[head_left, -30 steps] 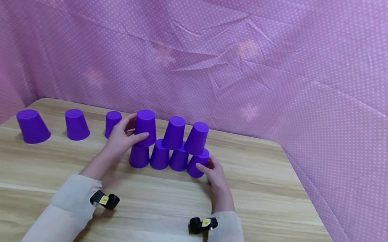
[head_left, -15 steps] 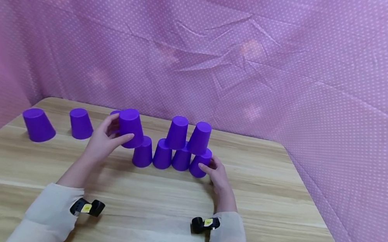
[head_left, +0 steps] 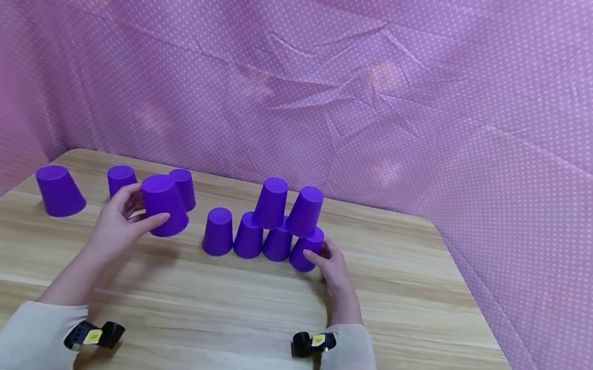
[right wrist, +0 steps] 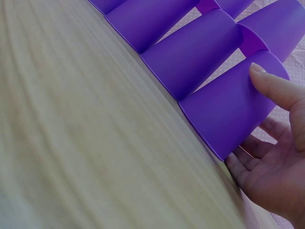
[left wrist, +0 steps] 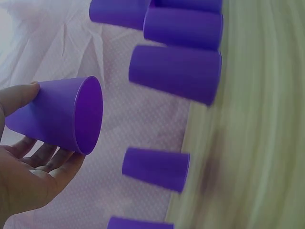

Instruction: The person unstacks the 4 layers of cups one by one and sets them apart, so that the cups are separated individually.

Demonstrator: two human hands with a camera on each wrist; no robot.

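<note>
A person's left hand (head_left: 114, 230) gripped a purple cup (head_left: 163, 201) between thumb and fingers, holding it mouth down above a wood-grained table (head_left: 219, 320).

The right hand (head_left: 335, 267) clasped the rightmost cup (head_left: 301, 244) of a row of four, all upside down on the tabletop, its thumb on the near side. Two upper cups (head_left: 271, 203) bridged the row's three right-hand cups; the leftmost cup (head_left: 218, 234) carried nothing. The lifted cup hung left of the row, partly covering a standing cup (head_left: 184, 189) behind it. Two more cups (head_left: 61, 192) stood farther left, one partly hidden by the left hand. Pale sleeves (head_left: 27, 338) covered both forearms, and pink dotted fabric (head_left: 305, 90) enclosed the table.
</note>
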